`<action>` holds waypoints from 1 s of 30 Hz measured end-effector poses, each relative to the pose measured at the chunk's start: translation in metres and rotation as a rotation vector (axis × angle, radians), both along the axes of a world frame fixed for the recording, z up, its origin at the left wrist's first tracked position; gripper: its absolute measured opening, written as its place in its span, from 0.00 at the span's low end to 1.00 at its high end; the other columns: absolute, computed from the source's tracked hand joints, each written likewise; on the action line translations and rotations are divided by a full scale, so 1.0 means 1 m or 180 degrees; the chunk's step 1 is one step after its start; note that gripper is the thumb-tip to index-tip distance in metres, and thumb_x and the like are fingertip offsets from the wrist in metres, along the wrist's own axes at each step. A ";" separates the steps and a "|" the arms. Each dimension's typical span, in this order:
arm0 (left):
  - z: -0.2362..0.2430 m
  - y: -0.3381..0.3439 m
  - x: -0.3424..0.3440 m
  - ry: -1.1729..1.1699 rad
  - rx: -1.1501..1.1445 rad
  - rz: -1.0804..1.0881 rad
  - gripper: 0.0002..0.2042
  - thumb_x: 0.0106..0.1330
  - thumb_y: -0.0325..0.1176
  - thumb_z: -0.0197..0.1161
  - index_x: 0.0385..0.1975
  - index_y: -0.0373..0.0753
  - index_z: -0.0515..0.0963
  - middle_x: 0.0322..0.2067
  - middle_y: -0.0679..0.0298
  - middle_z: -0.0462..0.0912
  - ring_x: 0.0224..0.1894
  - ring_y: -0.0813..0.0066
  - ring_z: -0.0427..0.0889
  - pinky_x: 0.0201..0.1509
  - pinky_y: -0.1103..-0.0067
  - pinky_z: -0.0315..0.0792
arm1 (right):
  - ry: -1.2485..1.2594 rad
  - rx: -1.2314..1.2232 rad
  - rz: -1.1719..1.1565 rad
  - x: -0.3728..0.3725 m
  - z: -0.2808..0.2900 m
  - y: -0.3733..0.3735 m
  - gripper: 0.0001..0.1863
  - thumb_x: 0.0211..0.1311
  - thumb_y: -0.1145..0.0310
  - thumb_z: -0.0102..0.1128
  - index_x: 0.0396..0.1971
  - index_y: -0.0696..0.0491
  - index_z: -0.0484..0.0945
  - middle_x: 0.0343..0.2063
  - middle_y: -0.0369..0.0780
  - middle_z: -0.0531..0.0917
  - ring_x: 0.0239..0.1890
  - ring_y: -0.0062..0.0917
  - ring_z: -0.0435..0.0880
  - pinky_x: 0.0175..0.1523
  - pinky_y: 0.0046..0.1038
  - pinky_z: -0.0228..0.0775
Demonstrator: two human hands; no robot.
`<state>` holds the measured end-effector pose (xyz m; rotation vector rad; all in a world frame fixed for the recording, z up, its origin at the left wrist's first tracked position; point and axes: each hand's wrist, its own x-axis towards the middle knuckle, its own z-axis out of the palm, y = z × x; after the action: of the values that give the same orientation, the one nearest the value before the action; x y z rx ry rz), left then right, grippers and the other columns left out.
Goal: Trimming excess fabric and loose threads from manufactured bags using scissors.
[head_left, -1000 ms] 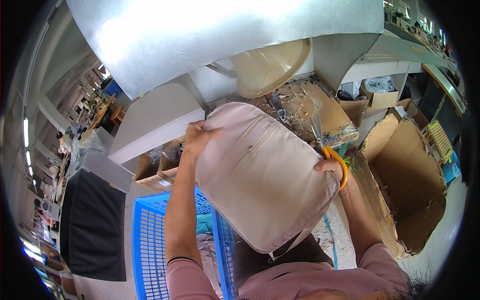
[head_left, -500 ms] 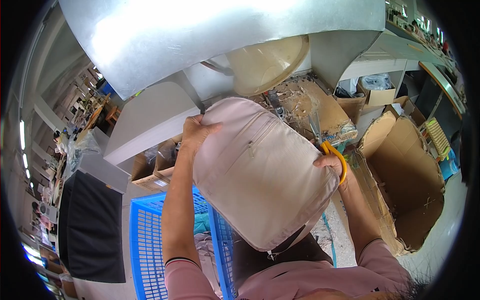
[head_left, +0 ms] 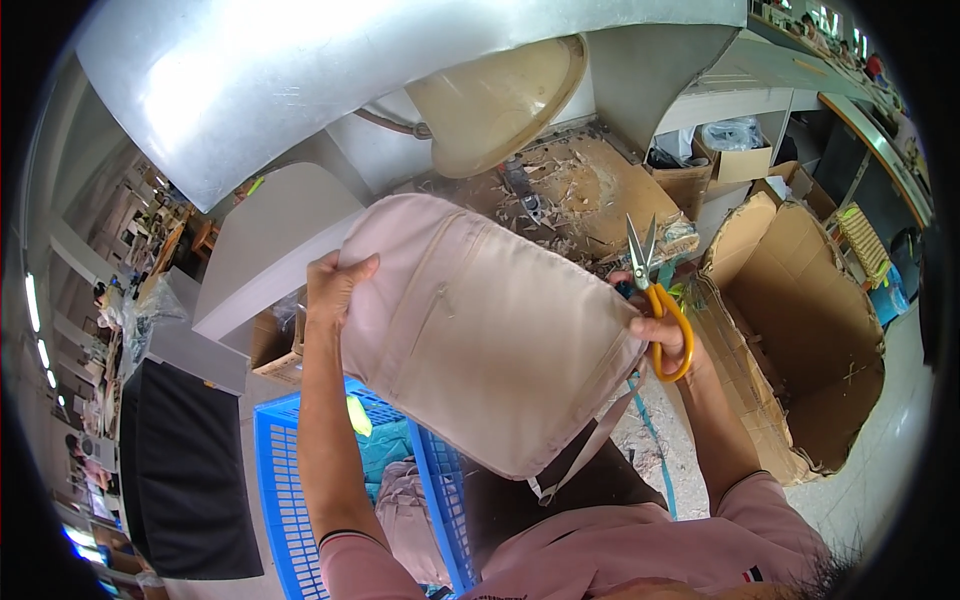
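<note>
A pale pink-beige fabric backpack (head_left: 500, 330) with a zipped pocket is stretched between my hands, tilted above my lap. My left hand (head_left: 335, 285) is closed on its upper left edge, thumb on top. At the right edge my right hand (head_left: 665, 335) grips the bag while carrying scissors (head_left: 658, 300) with orange handles. The handle loop sits around the fingers and thumb area, and the slightly parted blades point away from me. A strap (head_left: 590, 440) dangles from the bag's lower right. Most of my right fingers are hidden behind the bag.
A blue plastic basket (head_left: 275, 490) with folded fabric (head_left: 410, 510) stands at my left knee. To the right is a large torn cardboard box (head_left: 800, 340). Ahead, a metal hood (head_left: 400, 70) overhangs a scrap-littered board (head_left: 600, 190). A grey-topped table (head_left: 270, 235) stands left of it.
The backpack has shifted left and turned somewhat clockwise, its strap now hanging clearer. The scissors have become more upright, and their blades show further apart from the bag.
</note>
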<state>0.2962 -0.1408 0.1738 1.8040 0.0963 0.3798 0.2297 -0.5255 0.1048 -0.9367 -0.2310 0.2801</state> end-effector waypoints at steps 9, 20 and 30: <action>0.006 0.043 -0.029 0.0067 -0.0283 0.0619 0.15 0.37 0.25 0.71 0.26 0.29 0.76 0.23 0.63 0.78 0.24 0.78 0.73 0.31 0.82 0.68 | -0.0143 -0.1002 -0.0765 0.018 0.011 0.044 0.29 0.33 0.76 0.68 0.40 0.60 0.65 0.23 0.30 0.66 0.20 0.12 0.64 0.26 0.14 0.57; 0.011 0.079 -0.032 0.0262 -0.0507 0.1212 0.22 0.34 0.24 0.73 0.31 0.24 0.73 0.27 0.58 0.78 0.29 0.71 0.75 0.37 0.79 0.69 | 0.0089 -0.0422 -0.0163 0.060 0.026 0.059 0.26 0.31 0.81 0.67 0.37 0.58 0.67 0.23 0.32 0.68 0.20 0.17 0.69 0.22 0.18 0.61; 0.020 0.077 -0.029 0.0345 -0.0528 0.1314 0.24 0.34 0.24 0.72 0.34 0.22 0.72 0.28 0.54 0.77 0.29 0.68 0.75 0.38 0.77 0.69 | 0.0575 0.0035 -0.0232 0.086 0.022 0.069 0.14 0.35 0.83 0.64 0.26 0.58 0.71 0.20 0.38 0.77 0.21 0.20 0.75 0.26 0.20 0.67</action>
<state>0.2675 -0.0641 0.1935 1.6344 0.5663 0.5480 0.3162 -0.4569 0.1269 -0.9011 -0.0321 0.2940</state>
